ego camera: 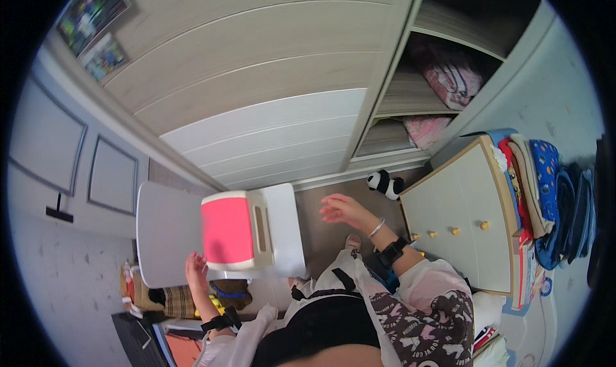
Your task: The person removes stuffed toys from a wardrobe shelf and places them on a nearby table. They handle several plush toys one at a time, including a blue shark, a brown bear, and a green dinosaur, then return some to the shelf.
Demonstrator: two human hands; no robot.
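A step stool with a pink top (227, 230) and a cream plastic frame stands on a white chair or small table (284, 227). My left hand (196, 269) is at the stool's near left corner, fingers apart; whether it touches the stool I cannot tell. Over the floor, right of the white surface, hangs my right hand (342, 209), fingers slightly bent and holding nothing. That wrist bears a silver bangle (377, 227), and a black strap is on each forearm.
Ahead is a wardrobe (279, 126), its right side showing shelves with folded bedding (450, 78). A panda plush (385, 184) lies on the floor beside a chest of drawers (462, 222) topped with folded clothes (534, 189). A door (72, 155) stands at left, bags (178, 301) below it.
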